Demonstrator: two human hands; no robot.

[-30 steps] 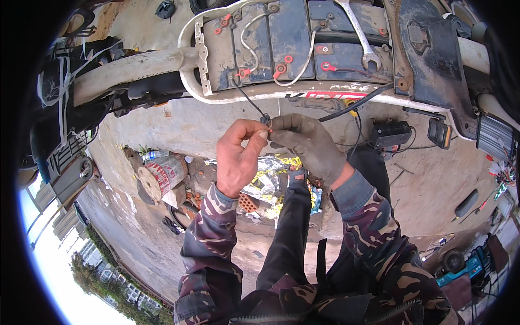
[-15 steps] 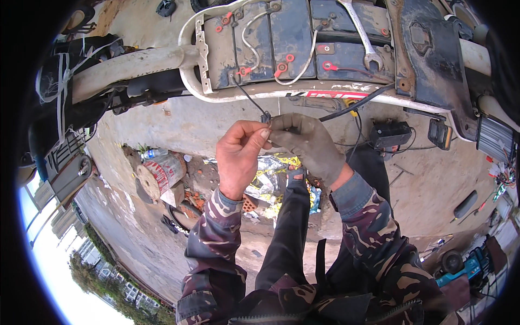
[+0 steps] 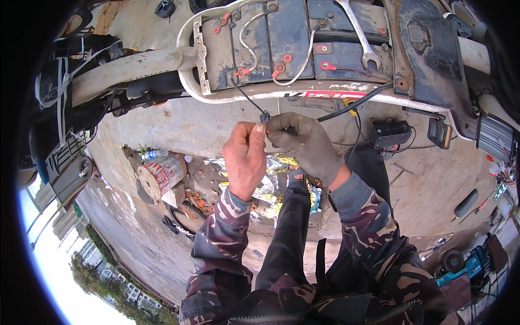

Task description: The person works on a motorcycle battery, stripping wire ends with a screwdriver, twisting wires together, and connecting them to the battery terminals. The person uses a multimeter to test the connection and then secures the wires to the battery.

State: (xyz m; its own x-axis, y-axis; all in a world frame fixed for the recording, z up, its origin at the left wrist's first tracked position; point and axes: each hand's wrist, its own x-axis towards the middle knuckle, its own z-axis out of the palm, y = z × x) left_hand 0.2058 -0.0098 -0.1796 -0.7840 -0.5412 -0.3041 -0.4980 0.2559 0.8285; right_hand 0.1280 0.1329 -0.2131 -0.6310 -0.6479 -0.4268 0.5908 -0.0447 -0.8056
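A thin black cable [image 3: 249, 99] runs down from the dusty batteries [image 3: 249, 43] to my two hands, which meet just below the white frame rail. My bare left hand [image 3: 244, 160] pinches the cable's dark end [image 3: 264, 116] between thumb and forefinger. Close against it, my right hand [image 3: 306, 143] in a grey glove has its fingertips closed at the same spot; what lies between them is hidden. A thicker black cable [image 3: 355, 104] passes from behind the glove up to the frame; whether the glove touches it I cannot tell.
A large wrench [image 3: 360, 35] lies across the batteries, near red-sleeved terminals. Below the rail are a black box [image 3: 390, 132] with leads, a wrapped spool [image 3: 162, 176] and shiny litter by my foot. A blue power tool [image 3: 463, 266] rests at lower right.
My left hand has shifted slightly right and turned more upright, its thumb now pressed near the cable end. The right hand has moved slightly left, staying beside it.
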